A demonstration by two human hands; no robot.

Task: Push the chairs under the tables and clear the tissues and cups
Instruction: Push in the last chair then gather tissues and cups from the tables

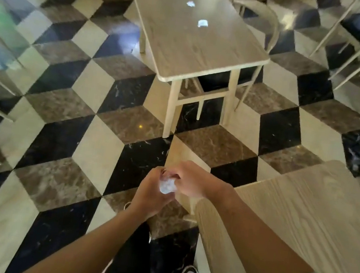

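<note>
Head camera looks down on a shiny floor (69, 103) of black, brown and cream diamond tiles. Ahead stands a pale wooden table (185, 52), its long axis running away from the viewer, with two crumpled tissues (202, 23) lying on top and a chair (262, 19) tucked at its right side. Nearer than that table, the left hand (152, 193) and right hand (189, 180) meet, fingers curled around a white wad, probably tissue (167, 186), though blurred.
</note>
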